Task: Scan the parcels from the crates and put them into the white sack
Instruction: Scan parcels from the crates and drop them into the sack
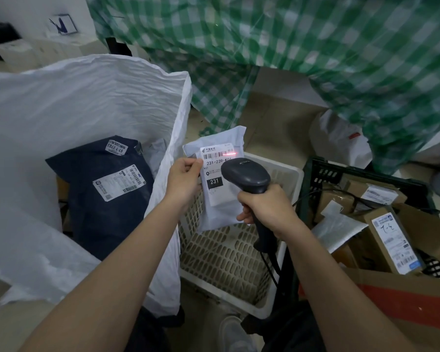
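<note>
Open white woven sack (87, 97) at 9 o'clock: dark navy poly mailer (107, 199) inside. Dark green plastic crate (315, 174) at 3 o'clock: brown cardboard boxes (389, 240). Above white perforated plastic basket (239, 262): left hand (183, 179) pinching white labelled poly parcel (219, 199), right hand (267, 207) gripping dark grey handheld barcode scanner (247, 176), red beam on barcode.

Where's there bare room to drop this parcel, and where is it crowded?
Free: the white sack, open-mouthed, with bare lining around the dark blue parcel; the white crate beneath the hands, its bottom bare. Crowded: the dark crate on the right, heaped with cardboard boxes.
</note>
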Available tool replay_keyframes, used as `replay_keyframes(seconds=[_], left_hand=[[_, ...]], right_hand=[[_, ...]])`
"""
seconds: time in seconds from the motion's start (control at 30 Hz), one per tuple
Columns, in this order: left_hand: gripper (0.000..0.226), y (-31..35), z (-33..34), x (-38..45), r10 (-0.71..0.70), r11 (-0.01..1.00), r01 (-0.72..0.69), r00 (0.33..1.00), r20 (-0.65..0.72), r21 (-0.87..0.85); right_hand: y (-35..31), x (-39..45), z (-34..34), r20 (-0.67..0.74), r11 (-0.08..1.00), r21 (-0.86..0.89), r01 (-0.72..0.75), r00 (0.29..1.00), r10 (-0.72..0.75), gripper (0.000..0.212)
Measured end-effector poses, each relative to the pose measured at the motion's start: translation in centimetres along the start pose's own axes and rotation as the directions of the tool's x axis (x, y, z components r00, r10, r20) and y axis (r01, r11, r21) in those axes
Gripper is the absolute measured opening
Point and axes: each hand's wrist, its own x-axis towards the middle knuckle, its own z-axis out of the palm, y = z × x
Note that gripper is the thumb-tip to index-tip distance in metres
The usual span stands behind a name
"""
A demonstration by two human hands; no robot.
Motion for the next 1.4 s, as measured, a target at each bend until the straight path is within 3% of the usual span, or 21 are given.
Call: replay_keyframes(seconds=[0.23, 0.37, 0.5, 0.63, 0.87, 1.17, 1.23, 1.27, 1.33, 1.4], left_hand=[[0.013, 0.3, 0.1, -0.4, 0.008, 1.000, -0.008, 1.000, 0.001, -0.017], [0.014, 0.5, 0.2, -0.7, 0.028, 1.000, -0.028, 0.999, 0.016, -0.012], [0.015, 1.2, 0.2, -1.9, 0.087, 0.996, -0.087, 0.996, 0.021, -0.024], [0.015, 2.1, 0.0, -4.0, 0.152, 0.988, -0.152, 0.988, 0.001, -0.006], [0.018, 7.1, -3.7, -6.7, 0.299, 0.953, -0.303, 0.940, -0.164, 0.005], [0.022, 15.8, -14.8, -2.2, 0.454, 0.881, -0.341, 0.803, -0.386, 0.327], [0.013, 16.2, -16.1, 0.2, 0.429, 0.870, -0.285, 0.840, -0.333, 0.402], [0.011, 15.8, -16.4, 1.2, 0.369, 0.859, -0.216, 0.889, -0.270, 0.464], [0.031, 14.4, -16.1, 2.5, 0.200, 0.814, -0.080, 0.968, -0.149, 0.575], [0.047, 13.3, -15.1, 2.3, 0.127, 0.811, -0.044, 0.987, -0.102, 0.584]], right_hand=[[-0.1, 0.0, -0.1, 0.009, 1.000, 0.000, 0.010, 1.000, -0.010, 0.012], [0.0, 0.1, -0.3, -0.029, 0.995, 0.089, 0.040, 0.999, -0.038, 0.011], [-0.2, 0.2, -0.4, -0.181, 0.975, 0.176, 0.134, 0.978, -0.102, 0.011], [-0.6, 0.0, -0.4, -0.339, 0.952, 0.255, 0.168, 0.938, -0.075, 0.017], [-4.5, -2.0, 0.5, -0.409, 0.913, 0.298, 0.278, 0.902, -0.141, 0.021], [-9.8, -1.0, 4.4, -0.346, 0.932, 0.217, 0.290, 0.916, -0.205, 0.018], [-10.3, -0.4, 5.3, -0.325, 0.939, 0.191, 0.286, 0.921, -0.214, 0.020], [-10.5, 0.0, 5.7, -0.309, 0.944, 0.181, 0.276, 0.927, -0.212, 0.021], [-10.4, 0.6, 6.1, -0.279, 0.955, 0.159, 0.249, 0.940, -0.198, 0.023], [-10.1, 0.9, 5.8, -0.268, 0.967, 0.107, 0.230, 0.944, -0.194, 0.022]])
